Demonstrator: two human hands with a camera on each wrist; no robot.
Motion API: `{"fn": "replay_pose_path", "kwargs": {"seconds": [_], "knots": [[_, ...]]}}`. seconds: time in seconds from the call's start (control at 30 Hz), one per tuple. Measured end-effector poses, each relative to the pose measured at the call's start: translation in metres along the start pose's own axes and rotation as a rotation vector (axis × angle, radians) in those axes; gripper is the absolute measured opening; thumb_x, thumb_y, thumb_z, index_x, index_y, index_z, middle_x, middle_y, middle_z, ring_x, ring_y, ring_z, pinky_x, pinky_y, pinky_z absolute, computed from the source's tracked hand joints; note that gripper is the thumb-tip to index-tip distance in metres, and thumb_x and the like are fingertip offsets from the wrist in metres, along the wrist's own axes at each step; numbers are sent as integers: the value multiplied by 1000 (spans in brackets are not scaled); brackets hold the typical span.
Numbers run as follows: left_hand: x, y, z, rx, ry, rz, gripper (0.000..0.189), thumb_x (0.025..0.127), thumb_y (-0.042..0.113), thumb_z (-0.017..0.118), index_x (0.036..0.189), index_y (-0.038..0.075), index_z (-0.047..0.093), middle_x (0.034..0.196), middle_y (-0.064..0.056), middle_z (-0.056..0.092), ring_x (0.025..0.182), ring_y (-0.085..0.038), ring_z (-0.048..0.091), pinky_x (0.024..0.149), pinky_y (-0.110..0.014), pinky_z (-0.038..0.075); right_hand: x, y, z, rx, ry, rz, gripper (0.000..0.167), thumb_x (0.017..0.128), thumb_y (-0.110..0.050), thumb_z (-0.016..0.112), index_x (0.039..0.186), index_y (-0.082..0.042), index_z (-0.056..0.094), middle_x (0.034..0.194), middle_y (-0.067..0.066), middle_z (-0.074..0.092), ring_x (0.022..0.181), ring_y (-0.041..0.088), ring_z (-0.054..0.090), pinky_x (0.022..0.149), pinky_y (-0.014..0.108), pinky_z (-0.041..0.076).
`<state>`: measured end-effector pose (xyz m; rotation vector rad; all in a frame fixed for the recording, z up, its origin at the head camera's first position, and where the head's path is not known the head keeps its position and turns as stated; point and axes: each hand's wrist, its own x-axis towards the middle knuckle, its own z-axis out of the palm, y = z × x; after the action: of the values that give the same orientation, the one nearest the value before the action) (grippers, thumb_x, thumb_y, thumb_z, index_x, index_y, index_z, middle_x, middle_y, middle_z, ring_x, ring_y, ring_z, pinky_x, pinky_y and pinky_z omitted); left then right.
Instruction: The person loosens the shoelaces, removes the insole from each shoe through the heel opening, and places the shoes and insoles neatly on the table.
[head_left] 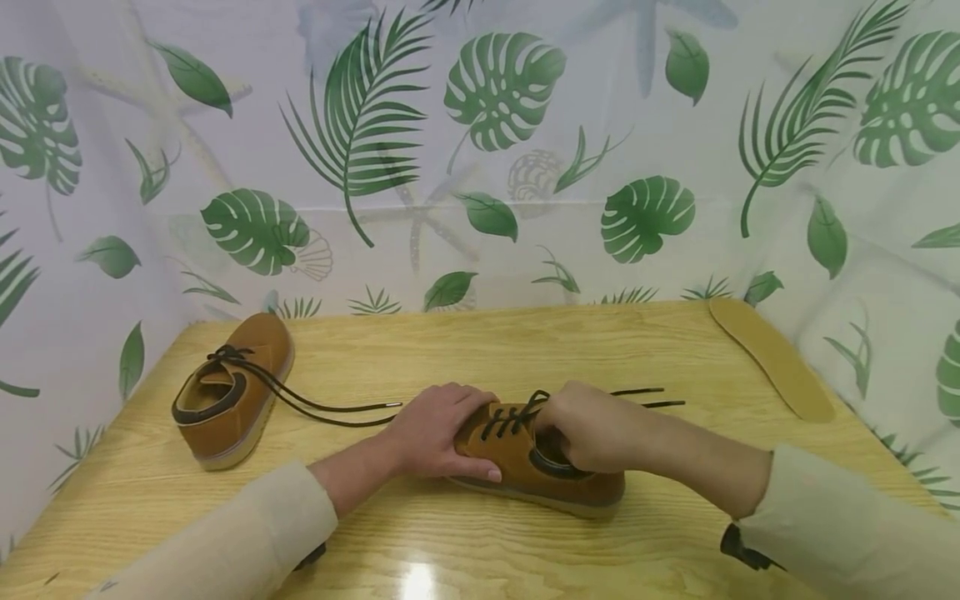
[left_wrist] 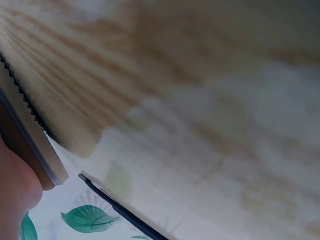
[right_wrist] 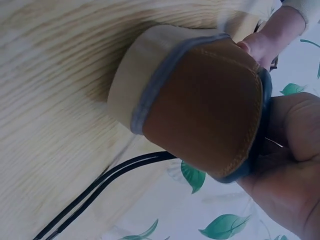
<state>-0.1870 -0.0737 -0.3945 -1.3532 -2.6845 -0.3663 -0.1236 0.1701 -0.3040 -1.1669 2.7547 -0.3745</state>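
A brown lace-up shoe (head_left: 517,471) with black laces lies on the table, toe to the left. Over its toe, my left hand (head_left: 442,429) grips it, thumb along the near side. My right hand (head_left: 592,433) reaches into the shoe's dark-collared opening; its fingertips are hidden inside, so what they touch cannot be seen. From the right wrist, the shoe's heel (right_wrist: 205,110) and pale sole show, with the right hand (right_wrist: 287,172) at the collar. Part of the left hand (left_wrist: 17,187) appears beside the shoe's sole edge (left_wrist: 32,125) in the left wrist view.
Another brown shoe (head_left: 236,421) stands at the left, its laces trailing right toward my left hand. At the back right lies a tan insole (head_left: 772,358). A leaf-patterned cloth (head_left: 525,275) borders the wooden table (head_left: 487,346) at the back and sides.
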Motion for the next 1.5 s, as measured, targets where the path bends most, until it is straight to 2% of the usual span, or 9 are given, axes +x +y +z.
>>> {"fn": "replay_pose_path", "kwargs": {"seconds": [0.13, 0.2, 0.27, 0.43, 0.73, 1.2, 1.33, 1.5], "knots": [[1, -2, 1, 13, 9, 6, 88, 76, 75, 66, 143, 19, 51, 135, 1, 60, 124, -20, 56, 106, -42, 44, 0, 3, -5, 12, 36, -7, 36, 79, 15, 56, 90, -9, 80, 85, -2, 75, 77, 8, 66, 62, 20, 49], [1, -3, 1, 13, 11, 10, 89, 76, 75, 66, 143, 18, 51, 135, 1, 60, 124, -20, 56, 106, -42, 45, 0, 4, -7, 21, 45, 6, 40, 77, 16, 55, 97, -8, 81, 93, 2, 77, 88, 14, 70, 67, 21, 52], [1, -4, 1, 13, 13, 13, 89, 76, 75, 67, 143, 18, 51, 135, 1, 60, 123, -20, 56, 105, -42, 45, 1, 5, -10, 47, 49, 21, 40, 75, 16, 55, 97, -7, 80, 94, 3, 77, 90, 16, 71, 69, 24, 55], [1, -6, 1, 16, 19, 21, 89, 76, 74, 68, 142, 17, 51, 134, 0, 60, 122, -20, 57, 104, -42, 45, 1, 6, -15, 122, 60, 46, 36, 77, 16, 57, 94, -6, 80, 92, 2, 77, 87, 13, 71, 72, 26, 57], [2, -6, 1, 1, 27, 11, 90, 74, 74, 69, 142, 17, 52, 133, 1, 61, 120, -19, 58, 103, -41, 46, 1, 8, -20, 186, 65, 72, 28, 81, 13, 61, 93, -6, 78, 90, 0, 76, 82, 7, 69, 71, 22, 56], [2, -4, -1, -28, 15, -2, 88, 75, 72, 71, 141, 17, 53, 134, 1, 61, 122, -20, 57, 103, -43, 46, 7, 10, -20, 150, 109, 64, 28, 81, 13, 61, 90, -7, 78, 88, -1, 75, 80, 6, 68, 70, 23, 55], [3, -3, -1, -9, -1, -1, 89, 75, 74, 70, 142, 18, 52, 135, 2, 60, 124, -19, 56, 106, -42, 44, 6, 13, -22, 179, 67, 37, 23, 80, 9, 63, 85, -10, 75, 80, -6, 71, 72, 2, 62, 66, 21, 53], [3, -3, 0, 10, -7, 2, 90, 74, 75, 69, 143, 19, 51, 137, 2, 60, 125, -19, 55, 108, -43, 43, 1, 15, -23, 227, -90, 21, 18, 79, 4, 64, 80, -14, 63, 67, -11, 54, 61, 3, 48, 57, 20, 43]]}}
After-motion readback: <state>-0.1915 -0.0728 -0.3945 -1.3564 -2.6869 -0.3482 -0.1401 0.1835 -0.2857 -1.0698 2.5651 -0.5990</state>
